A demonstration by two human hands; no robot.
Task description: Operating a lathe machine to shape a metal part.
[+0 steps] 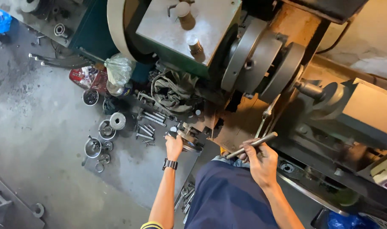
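Steel rod (pixel 252 145) lies clamped in the fingers of my right hand (pixel 261 163), just in front of the lathe bed (pixel 261 114), below the chuck (pixel 261 61). My left hand (pixel 174 146) is left of the lathe, fingers closed over a round metal part (pixel 189 142). Loose bolts (pixel 149 125) and rings (pixel 106 129) lie farther left on the floor (pixel 40 127).

The grey concrete floor (pixel 36 127) carries a scatter of loose steel bolts (pixel 149 123), several metal rings and flanges (pixel 106 129), a small dark bowl (pixel 90 97), a crumpled clear plastic bag (pixel 119 68) and a red packet (pixel 89 78) beside the lathe's base.
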